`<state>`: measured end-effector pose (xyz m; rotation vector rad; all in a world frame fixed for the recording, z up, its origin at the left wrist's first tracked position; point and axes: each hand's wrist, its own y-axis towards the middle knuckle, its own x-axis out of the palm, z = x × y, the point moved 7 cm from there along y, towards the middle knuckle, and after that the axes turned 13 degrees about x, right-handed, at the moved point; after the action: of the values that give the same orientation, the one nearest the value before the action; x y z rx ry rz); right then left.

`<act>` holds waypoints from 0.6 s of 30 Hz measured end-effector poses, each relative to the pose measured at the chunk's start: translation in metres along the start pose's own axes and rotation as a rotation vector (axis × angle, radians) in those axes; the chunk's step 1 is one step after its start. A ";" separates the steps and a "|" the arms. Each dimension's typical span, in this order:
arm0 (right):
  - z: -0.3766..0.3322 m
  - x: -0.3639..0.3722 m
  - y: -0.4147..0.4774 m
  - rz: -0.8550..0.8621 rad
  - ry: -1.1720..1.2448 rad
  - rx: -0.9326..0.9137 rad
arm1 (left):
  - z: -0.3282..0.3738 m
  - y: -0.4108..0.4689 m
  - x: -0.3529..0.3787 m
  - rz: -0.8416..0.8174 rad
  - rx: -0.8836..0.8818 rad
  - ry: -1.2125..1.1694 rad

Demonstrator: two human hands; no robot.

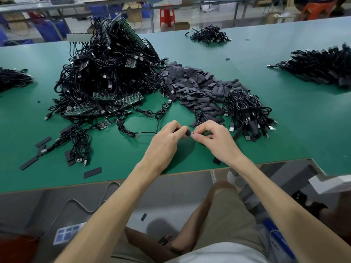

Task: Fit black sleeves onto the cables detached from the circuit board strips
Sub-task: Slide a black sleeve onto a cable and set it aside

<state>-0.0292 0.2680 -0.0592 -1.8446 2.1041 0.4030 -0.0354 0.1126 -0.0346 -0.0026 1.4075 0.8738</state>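
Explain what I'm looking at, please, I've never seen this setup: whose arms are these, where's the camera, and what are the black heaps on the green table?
No machine here: a person works bare-handed, and the single camera sits on their head, looking down. On the green table lie a heap of cables tangled with green circuit board strips, a spread of loose black sleeves, and a smaller cable bundle beside it. The left hand grips one thin cable; the right hand pinches a black sleeve at that cable's end.

The table (284, 120) is green, cables (106, 73) black, sleeves (193, 86) charcoal, board strips (117, 96) green, blurred stool (167, 15) seemingly red
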 end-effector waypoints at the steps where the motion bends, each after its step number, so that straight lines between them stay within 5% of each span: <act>1: 0.000 0.000 0.000 -0.004 -0.003 0.009 | 0.000 0.000 0.001 -0.011 0.009 0.005; 11: 0.000 -0.001 -0.001 -0.036 0.013 0.053 | 0.000 0.002 0.001 -0.006 0.055 -0.056; 18: -0.011 -0.005 -0.006 0.028 -0.035 -0.096 | -0.010 0.004 -0.007 0.115 -0.074 -0.228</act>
<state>-0.0234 0.2667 -0.0469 -1.8478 2.1242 0.5484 -0.0455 0.1065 -0.0291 0.1192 1.1704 0.9884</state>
